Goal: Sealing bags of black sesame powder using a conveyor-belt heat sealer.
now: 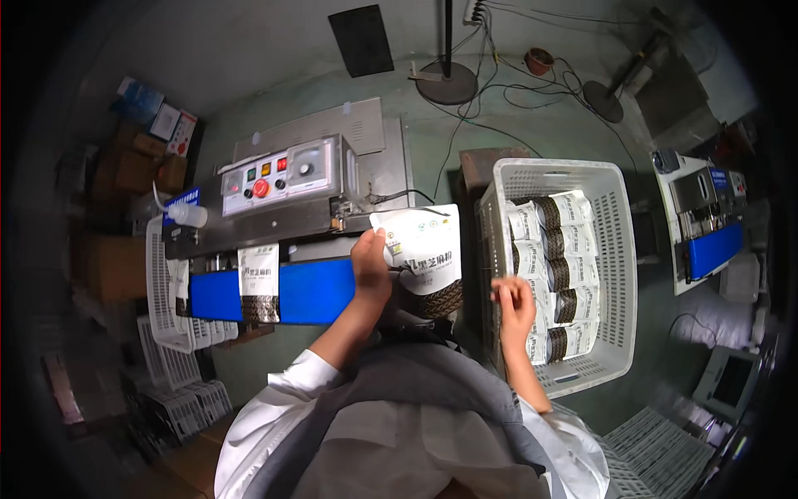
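Observation:
My left hand [371, 265] grips the left edge of a white and brown printed pouch [430, 249], thumb on its front. The pouch hangs upright at the right end of a continuous band sealer [280, 187], its top edge close to the machine's inlet. My right hand [516, 305] is above the left rim of a white plastic crate [623, 262], fingers bent, with nothing visible in it. Several similar pouches [570, 240] lie in rows inside the crate. Another pouch [259, 280] stands on the sealer's blue conveyor belt [318, 290].
A second white crate [156, 274] at the belt's left end has a pouch [179, 280] at its edge. Cables [461, 125] trail across the floor behind. Another blue-belted sealer [714, 249] is at far right. Cardboard boxes [128, 171] are stacked at left, and a plastic bottle [189, 215] rests on the sealer.

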Demonstrator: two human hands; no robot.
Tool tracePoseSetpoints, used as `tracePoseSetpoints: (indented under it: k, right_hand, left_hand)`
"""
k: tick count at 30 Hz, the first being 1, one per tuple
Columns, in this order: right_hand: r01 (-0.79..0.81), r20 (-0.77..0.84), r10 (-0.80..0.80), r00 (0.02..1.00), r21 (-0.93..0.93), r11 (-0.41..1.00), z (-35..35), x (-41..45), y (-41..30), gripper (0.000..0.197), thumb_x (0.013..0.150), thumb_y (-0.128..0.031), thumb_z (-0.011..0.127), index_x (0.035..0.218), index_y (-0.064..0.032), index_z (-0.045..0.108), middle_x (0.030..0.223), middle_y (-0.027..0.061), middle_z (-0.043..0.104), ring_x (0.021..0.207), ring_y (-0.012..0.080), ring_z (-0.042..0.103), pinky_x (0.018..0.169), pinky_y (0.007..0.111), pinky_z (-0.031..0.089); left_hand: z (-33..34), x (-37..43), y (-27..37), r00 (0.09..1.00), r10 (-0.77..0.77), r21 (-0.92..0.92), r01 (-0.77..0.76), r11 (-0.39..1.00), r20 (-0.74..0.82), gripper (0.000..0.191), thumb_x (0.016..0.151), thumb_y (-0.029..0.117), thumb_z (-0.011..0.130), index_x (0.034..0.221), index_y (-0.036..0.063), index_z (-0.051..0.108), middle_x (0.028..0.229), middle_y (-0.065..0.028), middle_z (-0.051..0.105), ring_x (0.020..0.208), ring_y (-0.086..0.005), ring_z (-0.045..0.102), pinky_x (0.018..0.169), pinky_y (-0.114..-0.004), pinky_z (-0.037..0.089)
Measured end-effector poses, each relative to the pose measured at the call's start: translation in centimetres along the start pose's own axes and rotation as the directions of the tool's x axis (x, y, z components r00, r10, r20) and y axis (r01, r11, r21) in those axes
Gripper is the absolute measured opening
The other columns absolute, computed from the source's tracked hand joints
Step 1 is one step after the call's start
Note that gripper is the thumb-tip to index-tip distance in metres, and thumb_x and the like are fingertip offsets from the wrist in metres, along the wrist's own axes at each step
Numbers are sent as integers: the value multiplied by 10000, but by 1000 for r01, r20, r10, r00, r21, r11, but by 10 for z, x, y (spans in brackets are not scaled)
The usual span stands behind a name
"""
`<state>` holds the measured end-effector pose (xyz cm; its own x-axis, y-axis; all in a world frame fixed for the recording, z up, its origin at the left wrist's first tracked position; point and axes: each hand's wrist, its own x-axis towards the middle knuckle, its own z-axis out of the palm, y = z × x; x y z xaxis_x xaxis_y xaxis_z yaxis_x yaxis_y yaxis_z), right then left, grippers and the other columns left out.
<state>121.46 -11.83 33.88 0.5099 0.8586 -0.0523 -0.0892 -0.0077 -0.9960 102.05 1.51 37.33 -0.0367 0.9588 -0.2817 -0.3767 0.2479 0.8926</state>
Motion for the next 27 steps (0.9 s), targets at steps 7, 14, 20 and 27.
tracePoseSetpoints:
  k: [7, 14, 20, 27]
  right_hand:
    - [102, 218, -32, 975, -317, 943, 112, 66, 4, 150, 844, -109, 629, 902, 30, 627, 668, 38, 580, 604, 91, 484, 594, 242, 415]
    - [-149, 57, 175, 983, -310, 939, 156, 86, 72, 381, 864, -226, 625, 612, 38, 516, 521, 39, 419, 517, 96, 339, 498, 305, 329]
    - [-126, 39, 183, 982, -582, 803, 178, 100, 74, 340, 796, -249, 691, 633, 17, 556, 545, 107, 505, 504, 192, 451, 553, 355, 406]
    - [-147, 2, 217, 976, -728, 669, 205, 93, 58, 288, 746, -291, 721, 681, -23, 639, 635, 128, 625, 601, 306, 603, 609, 396, 465]
  left_hand:
    - [-65, 19, -28, 997, -68, 127, 63, 990, 39, 195, 900, 105, 496, 887, -56, 606, 806, -84, 648, 675, -118, 595, 621, -240, 461]
    - [-100, 62, -56, 973, -90, 147, 123, 981, -210, 142, 868, 50, 580, 802, -67, 629, 743, -86, 651, 629, -123, 597, 564, -250, 449]
    - [-122, 88, -66, 964, -75, 197, 128, 972, -254, 133, 868, 31, 564, 810, -71, 628, 749, -86, 650, 627, -126, 587, 580, -249, 444]
    - [-152, 102, -70, 960, -69, 151, 114, 982, -271, 139, 876, 26, 554, 877, -81, 643, 827, -99, 662, 693, -138, 598, 643, -251, 449]
